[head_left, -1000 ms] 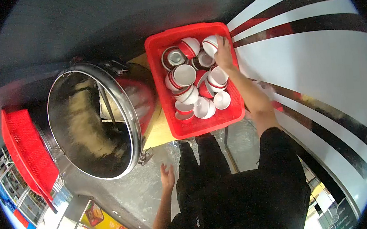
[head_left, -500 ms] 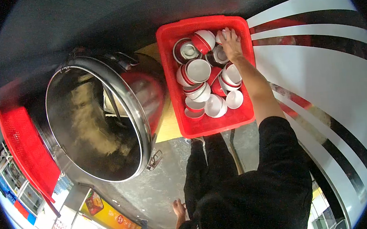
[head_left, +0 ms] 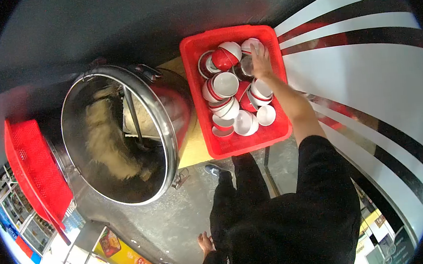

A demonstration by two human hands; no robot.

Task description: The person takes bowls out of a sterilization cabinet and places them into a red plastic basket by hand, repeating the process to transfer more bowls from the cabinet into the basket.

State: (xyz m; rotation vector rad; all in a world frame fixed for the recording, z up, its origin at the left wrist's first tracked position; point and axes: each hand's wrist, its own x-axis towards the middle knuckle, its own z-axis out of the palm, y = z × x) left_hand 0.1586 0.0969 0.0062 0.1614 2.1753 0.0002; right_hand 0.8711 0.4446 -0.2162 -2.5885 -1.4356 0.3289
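Head view: the right hand (head_left: 261, 62) is on a white bowl (head_left: 250, 44) in the red basket (head_left: 249, 143), pinching or not I can't tell; the left hand (head_left: 206, 243) dangles, loosely spread.

This looks like the serving or dish area of an eatery. A big, open stainless-steel pot (head_left: 169, 135) holds a pale, food-like mass (head_left: 141, 116). To the right of the pot, a rectangular red basket (head_left: 242, 148) carries many red-and-white bowls (head_left: 225, 84), some nested. Left of the pot stands a perforated red crate (head_left: 38, 168); below it, a yellow-orange banner (head_left: 132, 260) shows a pictured dish and lettering.
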